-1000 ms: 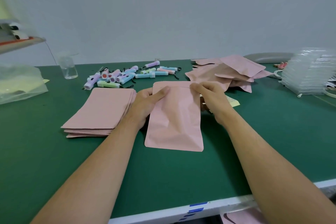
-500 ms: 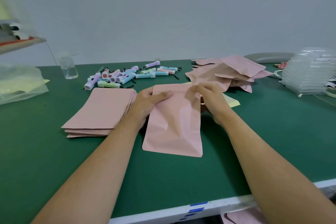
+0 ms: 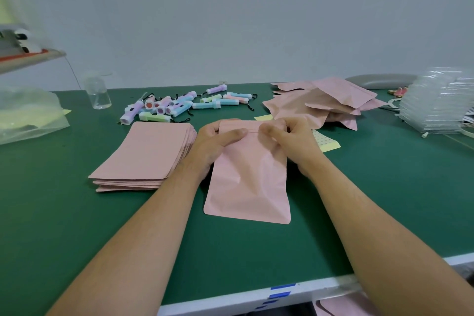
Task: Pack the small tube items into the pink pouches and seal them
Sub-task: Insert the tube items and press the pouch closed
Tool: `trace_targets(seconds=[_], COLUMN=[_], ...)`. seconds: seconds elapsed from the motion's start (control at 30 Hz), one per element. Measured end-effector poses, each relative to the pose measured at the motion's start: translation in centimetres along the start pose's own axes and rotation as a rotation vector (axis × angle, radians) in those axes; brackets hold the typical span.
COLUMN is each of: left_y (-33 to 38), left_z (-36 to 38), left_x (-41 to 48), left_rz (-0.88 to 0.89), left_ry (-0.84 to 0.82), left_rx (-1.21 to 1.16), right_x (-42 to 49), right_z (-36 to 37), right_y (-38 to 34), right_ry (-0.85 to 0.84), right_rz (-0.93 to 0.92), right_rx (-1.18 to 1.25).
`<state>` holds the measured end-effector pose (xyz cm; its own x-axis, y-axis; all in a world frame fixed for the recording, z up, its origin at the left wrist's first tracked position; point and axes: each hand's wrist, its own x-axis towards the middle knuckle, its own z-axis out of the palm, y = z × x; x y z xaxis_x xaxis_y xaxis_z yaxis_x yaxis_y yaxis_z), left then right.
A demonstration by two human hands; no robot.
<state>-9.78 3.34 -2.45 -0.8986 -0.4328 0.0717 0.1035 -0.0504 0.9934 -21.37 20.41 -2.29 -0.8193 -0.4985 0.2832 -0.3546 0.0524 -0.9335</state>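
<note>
A pink pouch (image 3: 250,182) lies flat on the green table (image 3: 384,200) in front of me, bulging slightly in the middle. My left hand (image 3: 218,141) pinches its top left edge, thumb on top along the seal strip. My right hand (image 3: 289,141) pinches the top edge to the right of centre. Several small pastel tubes (image 3: 179,106) with black loops lie scattered behind. A stack of flat pink pouches (image 3: 146,154) sits to the left. A loose pile of bulging pink pouches (image 3: 325,102) lies at the back right.
A clear cup (image 3: 98,92) stands at the back left, beside a clear plastic bag (image 3: 28,115). A stack of clear plastic trays (image 3: 438,102) is at the far right. A yellow sheet (image 3: 325,142) lies under my right hand. The table's white front edge (image 3: 295,290) carries blue tape.
The pouch has slid slightly toward me. My right hand has moved left along the top edge toward my left thumb, and both hands now pinch closer together.
</note>
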Motion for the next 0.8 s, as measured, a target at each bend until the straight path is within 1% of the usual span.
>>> trace_targets(seconds=[0.1,0.17,0.27,0.4,0.63,0.8], left_y=[0.1,0.0,-0.1,-0.3,-0.3,0.0], left_z=[0.0,0.1,0.3,0.4,0.6,1.1], left_x=[-0.2,-0.3,-0.2,0.1,0.0,-0.5], left_rz=[0.025,0.039,0.062,0.049,0.069,0.111], left_ry=[-0.018,-0.042,-0.055,-0.018,0.034,-0.015], left_rx=[-0.021,0.0,0.039,0.084,0.181,0.179], right_x=[-0.3,-0.5,-0.7,-0.7,-0.6,-0.5], right_z=[-0.1,-0.2,-0.3,-0.5,-0.5,-0.8], right_y=[-0.6,-0.7,-0.8,-0.9,-0.8,-0.5], right_ry=[-0.012,-0.016,0.006,0.03,0.082,0.051], right_rz=[-0.009,0.032,0.056,0.084,0.066,0.093], right_rx=[0.063,0.088,0.048,0.05,0.048,0.016])
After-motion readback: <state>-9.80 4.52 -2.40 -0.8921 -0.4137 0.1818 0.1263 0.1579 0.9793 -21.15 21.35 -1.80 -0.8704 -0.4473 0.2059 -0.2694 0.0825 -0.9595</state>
